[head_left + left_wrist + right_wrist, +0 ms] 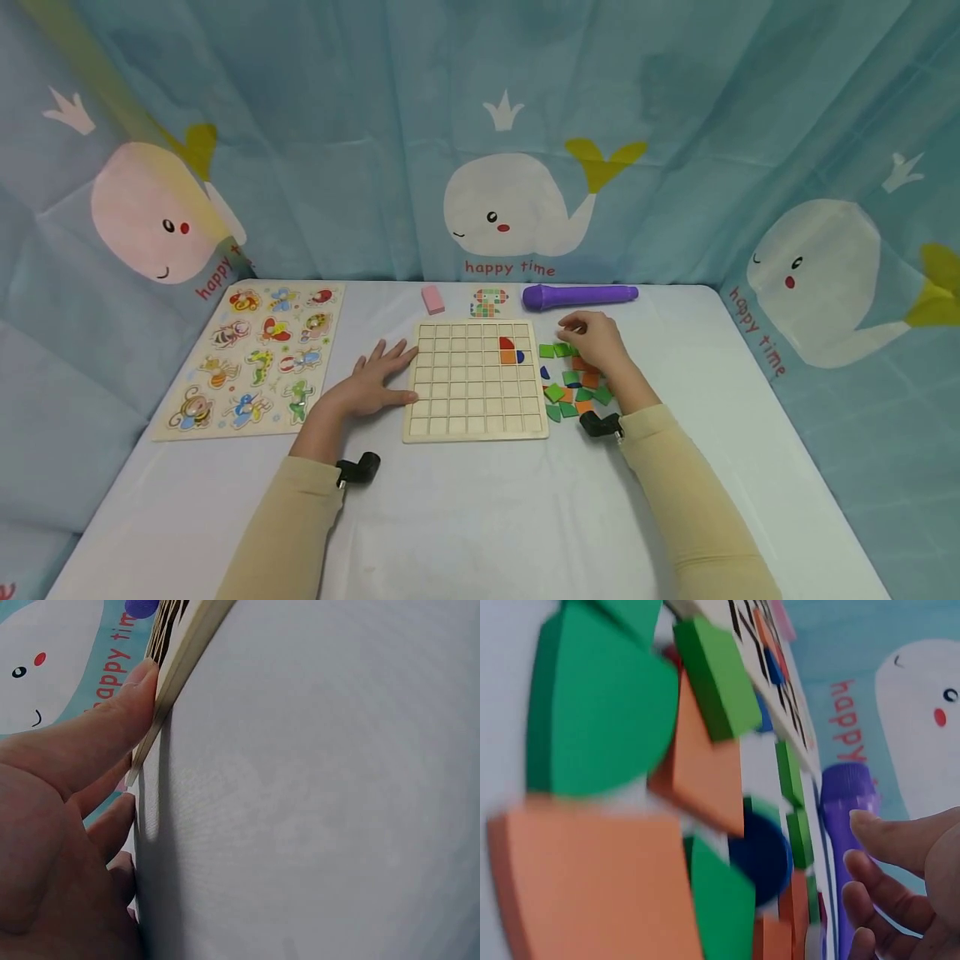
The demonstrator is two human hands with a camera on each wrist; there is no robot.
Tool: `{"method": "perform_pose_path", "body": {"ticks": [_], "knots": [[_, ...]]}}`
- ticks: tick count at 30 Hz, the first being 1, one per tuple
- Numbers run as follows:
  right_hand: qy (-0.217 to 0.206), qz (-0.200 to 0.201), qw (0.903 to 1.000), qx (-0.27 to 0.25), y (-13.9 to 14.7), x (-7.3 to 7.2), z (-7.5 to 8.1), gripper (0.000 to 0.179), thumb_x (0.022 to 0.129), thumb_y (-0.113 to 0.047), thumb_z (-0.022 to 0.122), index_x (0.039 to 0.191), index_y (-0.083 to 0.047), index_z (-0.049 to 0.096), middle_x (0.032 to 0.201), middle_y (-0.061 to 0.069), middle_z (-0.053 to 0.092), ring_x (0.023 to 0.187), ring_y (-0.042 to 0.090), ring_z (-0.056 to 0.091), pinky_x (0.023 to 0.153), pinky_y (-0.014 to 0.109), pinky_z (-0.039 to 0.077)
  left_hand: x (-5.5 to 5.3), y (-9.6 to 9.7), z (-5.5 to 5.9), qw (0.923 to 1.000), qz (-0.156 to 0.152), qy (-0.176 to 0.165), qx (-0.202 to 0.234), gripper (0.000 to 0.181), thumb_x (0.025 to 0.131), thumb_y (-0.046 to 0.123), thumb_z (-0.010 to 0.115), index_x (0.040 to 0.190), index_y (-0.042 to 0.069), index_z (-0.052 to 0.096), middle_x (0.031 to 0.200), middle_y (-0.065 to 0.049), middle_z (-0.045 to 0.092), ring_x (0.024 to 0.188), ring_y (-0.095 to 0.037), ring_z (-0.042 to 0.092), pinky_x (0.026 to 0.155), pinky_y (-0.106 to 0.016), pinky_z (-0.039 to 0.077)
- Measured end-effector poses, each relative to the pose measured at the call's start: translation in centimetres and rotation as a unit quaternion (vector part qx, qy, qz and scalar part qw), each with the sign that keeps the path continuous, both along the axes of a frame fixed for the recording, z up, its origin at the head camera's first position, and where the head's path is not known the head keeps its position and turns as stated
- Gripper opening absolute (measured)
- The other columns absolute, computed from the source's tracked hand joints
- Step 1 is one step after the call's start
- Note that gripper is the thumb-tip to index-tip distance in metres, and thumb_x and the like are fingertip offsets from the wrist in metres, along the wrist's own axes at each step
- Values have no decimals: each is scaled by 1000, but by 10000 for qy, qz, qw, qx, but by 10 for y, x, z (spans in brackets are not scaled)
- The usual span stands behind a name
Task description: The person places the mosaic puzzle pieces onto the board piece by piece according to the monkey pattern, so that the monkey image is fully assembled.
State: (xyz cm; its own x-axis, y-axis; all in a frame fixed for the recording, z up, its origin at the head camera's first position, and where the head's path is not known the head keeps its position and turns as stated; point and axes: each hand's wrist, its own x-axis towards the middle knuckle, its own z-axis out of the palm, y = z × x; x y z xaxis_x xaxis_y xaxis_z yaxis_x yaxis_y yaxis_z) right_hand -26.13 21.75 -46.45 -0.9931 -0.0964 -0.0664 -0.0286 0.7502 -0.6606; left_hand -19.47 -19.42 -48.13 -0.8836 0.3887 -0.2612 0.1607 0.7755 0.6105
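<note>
Blocks (590, 380) lie by the right edge of the board (474, 400), under and nearside of the closer right hand (598, 343), its grip slightly parted, seemingly empty; the spread left hand (371, 385) touches the left edge.

Teal curtain (360, 125) ahead of me and at both sides, creased. White whales (517, 208), yellow tails, pale crowns (503, 115), red "happy time" lettering (510, 268). My worktop (480, 517): white, softly shadowed.

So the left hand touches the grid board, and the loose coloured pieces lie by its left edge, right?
No: the head view shows the loose coloured pieces by the right edge of the grid board. The left hand does touch it.
</note>
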Motion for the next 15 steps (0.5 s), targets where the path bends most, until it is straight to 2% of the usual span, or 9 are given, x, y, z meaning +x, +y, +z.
{"method": "perform_pose_path", "body": {"ticks": [5,15], "knots": [[-133,-219,9997,10,14,0,-1,30,97,-27,69,121,-9,71,112,12,70,94,28,61,75,38,54,2,0,-1,10000,4,60,5,90,90,44,74,161,16,27,170,-14,10,155,-42,-10,120,-67,-9],[-343,-321,9987,178,35,0,-4,31,98,-26,68,122,-7,71,114,16,70,98,30,62,86,43,53,0,-1,-2,9999,28,96,-63,90,90,45,74,161,17,27,170,-14,10,155,-42,-10,120,-67,-8]]}}
